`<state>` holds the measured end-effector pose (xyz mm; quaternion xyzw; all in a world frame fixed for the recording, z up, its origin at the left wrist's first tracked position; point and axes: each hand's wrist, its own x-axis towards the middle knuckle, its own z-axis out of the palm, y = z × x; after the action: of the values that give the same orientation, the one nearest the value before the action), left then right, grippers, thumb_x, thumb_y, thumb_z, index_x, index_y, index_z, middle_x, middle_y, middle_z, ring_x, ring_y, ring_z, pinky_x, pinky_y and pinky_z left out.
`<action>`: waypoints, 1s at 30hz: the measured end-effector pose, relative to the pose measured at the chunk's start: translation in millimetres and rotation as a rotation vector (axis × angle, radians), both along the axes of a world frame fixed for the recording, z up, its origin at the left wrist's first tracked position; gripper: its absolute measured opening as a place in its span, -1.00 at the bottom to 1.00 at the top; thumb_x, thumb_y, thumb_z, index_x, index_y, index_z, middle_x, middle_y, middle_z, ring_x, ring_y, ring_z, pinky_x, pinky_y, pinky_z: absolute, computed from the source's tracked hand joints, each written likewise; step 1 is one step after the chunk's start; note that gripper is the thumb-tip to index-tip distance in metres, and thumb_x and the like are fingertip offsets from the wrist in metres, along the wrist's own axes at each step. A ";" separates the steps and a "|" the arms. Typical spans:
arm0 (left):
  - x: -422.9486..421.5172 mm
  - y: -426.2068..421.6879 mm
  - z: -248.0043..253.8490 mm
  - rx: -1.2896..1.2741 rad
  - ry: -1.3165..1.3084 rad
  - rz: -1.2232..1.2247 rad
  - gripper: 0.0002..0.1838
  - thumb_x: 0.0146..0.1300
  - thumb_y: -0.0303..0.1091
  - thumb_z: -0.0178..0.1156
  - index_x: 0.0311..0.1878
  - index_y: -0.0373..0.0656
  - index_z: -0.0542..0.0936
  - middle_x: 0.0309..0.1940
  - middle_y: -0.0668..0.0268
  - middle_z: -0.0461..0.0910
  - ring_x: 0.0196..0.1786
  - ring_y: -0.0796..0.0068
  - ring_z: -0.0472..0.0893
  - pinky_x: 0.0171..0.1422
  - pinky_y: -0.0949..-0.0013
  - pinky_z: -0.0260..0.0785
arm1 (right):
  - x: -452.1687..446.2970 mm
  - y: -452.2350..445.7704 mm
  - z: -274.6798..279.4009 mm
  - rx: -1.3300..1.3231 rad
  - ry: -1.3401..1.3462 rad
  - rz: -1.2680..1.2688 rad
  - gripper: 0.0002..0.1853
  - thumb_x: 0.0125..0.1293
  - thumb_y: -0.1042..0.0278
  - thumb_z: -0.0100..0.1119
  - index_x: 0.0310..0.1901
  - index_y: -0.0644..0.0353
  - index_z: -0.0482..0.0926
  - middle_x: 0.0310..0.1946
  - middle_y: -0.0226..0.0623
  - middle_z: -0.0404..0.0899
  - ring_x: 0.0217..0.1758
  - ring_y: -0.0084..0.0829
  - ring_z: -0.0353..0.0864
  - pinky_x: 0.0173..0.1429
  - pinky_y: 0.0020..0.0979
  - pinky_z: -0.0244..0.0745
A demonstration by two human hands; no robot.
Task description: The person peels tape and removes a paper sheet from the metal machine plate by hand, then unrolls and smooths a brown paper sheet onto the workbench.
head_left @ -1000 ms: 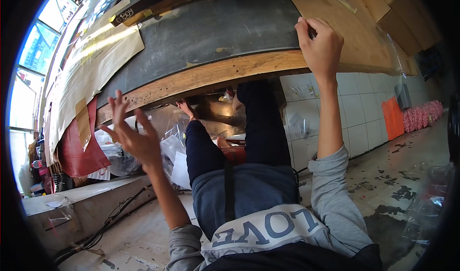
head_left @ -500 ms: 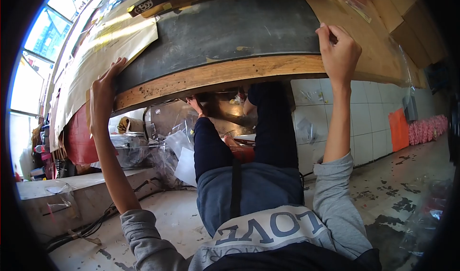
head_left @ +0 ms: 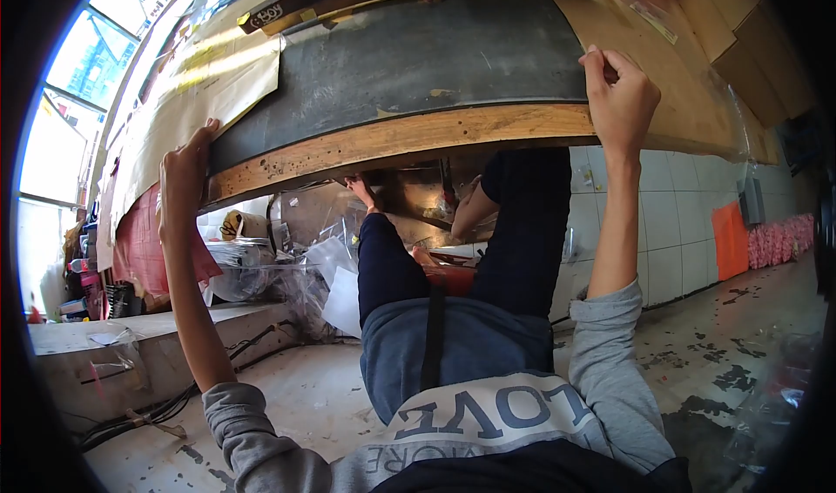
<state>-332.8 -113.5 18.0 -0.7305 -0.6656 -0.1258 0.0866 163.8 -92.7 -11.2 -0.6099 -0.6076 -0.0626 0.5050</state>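
Note:
A dark grey board surface with a bare wooden front edge spans the workbench before me. At its left end my left hand rests by the corner, fingers stretched over the edge beside a cream paper sheet. My right hand is closed at the board's right side, thumb and forefinger pinched together near the brown board. Whatever that pinch holds, if anything, is too small to make out. Below my left hand hangs a red sheet.
A dark bar lies across the back of the bench. Under it are my bare feet, a metal plate and crumpled clear plastic. An orange sheet and pink bundle stand by the tiled wall. Cartons sit back right.
My right leg has shifted to the right, showing more of the foot below. Both hands stay at the board's ends, with the left fingers slightly lower. The camera view has shifted a little.

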 end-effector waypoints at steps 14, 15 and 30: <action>-16.0 4.1 -11.7 0.144 0.335 0.015 -0.90 0.40 -0.35 -0.02 -0.11 -0.07 0.46 -0.52 -0.05 0.56 -0.45 -0.10 0.60 -0.47 -0.01 0.40 | -1.6 5.1 -1.1 0.123 0.054 0.019 -0.76 0.19 0.42 0.16 -0.58 0.34 0.51 -0.63 -0.18 0.52 -0.61 -0.27 0.53 -0.46 -0.38 0.39; -15.2 3.1 -12.7 0.165 0.338 0.029 -0.91 0.39 -0.35 -0.02 -0.12 -0.08 0.45 -0.53 -0.04 0.57 -0.44 -0.11 0.60 -0.46 -0.02 0.40 | -0.8 4.9 -1.7 0.110 0.043 0.010 -0.76 0.19 0.42 0.16 -0.59 0.34 0.51 -0.63 -0.19 0.53 -0.61 -0.28 0.54 -0.46 -0.37 0.39; -55.0 25.7 -9.4 0.249 0.311 0.380 -0.70 0.38 -0.12 -0.06 -0.25 -0.08 0.58 -0.51 -0.05 0.60 -0.38 -0.07 0.64 -0.33 -0.05 0.45 | -6.1 3.0 -2.1 0.126 -0.036 -0.046 -0.78 0.16 0.40 0.19 -0.58 0.32 0.54 -0.59 -0.19 0.57 -0.55 -0.23 0.58 -0.43 -0.33 0.44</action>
<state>-387.7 -87.8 8.6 -0.5867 -0.7490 -0.0745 0.2988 157.6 -89.7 -13.3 -0.5897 -0.5971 -0.1232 0.5296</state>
